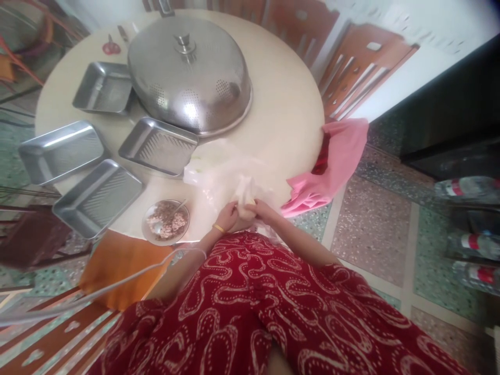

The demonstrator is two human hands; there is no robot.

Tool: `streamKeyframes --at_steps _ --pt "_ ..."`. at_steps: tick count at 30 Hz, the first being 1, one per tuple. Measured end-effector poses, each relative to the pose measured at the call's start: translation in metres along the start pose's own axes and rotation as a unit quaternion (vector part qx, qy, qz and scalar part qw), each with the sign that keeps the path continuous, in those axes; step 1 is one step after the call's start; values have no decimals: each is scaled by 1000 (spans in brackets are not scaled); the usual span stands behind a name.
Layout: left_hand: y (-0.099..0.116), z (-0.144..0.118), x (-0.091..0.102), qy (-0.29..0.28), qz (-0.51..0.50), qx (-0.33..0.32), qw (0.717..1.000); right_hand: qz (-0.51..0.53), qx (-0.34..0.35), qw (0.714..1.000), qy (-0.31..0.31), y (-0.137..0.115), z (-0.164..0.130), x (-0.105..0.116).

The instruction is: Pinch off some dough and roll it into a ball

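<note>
1. The left hand (227,216) and the right hand (262,209) meet at the near edge of the round table (281,104), both pinching one small pale wrapper (245,200) between them; the fingers close narrowly on it, thumbs on top.
2. The wrapper stands up folded from the hands, just above a sheet of clear plastic (219,179) spread on the table (whether filling is already inside cannot be told, the fold hides it).
3. A bowl of minced filling (166,223) with a spoon (177,208) in it sits just left of the left hand, and it looks well filled, so by my judgement much of the wrapping is yet to be done.
4. Four metal trays (96,195) lie to the left and beyond; every one that shows its bottom is bare, with no finished pieces laid out, which suggests the work is at an early point.
5. A large metal colander (189,78) rests upside down in the middle of the table, and a pink cloth (336,161) hangs off the right edge, both well apart from the hands.
</note>
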State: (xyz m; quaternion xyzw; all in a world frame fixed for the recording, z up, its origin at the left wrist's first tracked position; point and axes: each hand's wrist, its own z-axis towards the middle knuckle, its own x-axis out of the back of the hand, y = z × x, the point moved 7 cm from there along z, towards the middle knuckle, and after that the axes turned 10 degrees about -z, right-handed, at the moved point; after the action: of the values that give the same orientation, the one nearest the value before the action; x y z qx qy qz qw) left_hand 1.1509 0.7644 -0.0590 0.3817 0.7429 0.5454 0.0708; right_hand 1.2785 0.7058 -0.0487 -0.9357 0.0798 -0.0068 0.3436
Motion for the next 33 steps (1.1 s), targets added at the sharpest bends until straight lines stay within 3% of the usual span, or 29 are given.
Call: streamKeyframes --at_steps 6,10,15,19,23,26,29,33 --pt "-15 1 6 7 12 4 1000 -76 1 996 42 -10 0 7" --pt "-20 0 11 22 19 -7 1000 -216 56 972 69 -28 -7 9" --pt "-24 1 7 35 27 -32 999 -368 102 924 25 -59 -22 6" --pt "-25 4 6 40 -41 -43 997 -391 116 913 4 -84 -58 30" --pt "-5 3 15 8 -97 -81 992 -247 100 964 -9 -88 -104 83" --pt "22 -2 12 -52 -2 -133 990 -72 130 989 23 -80 -120 125" --pt "42 -5 -8 -99 157 -157 970 49 148 985 71 -60 -114 154" --pt "59 -4 -47 -134 292 -167 932 132 127 979 94 -27 -90 162"
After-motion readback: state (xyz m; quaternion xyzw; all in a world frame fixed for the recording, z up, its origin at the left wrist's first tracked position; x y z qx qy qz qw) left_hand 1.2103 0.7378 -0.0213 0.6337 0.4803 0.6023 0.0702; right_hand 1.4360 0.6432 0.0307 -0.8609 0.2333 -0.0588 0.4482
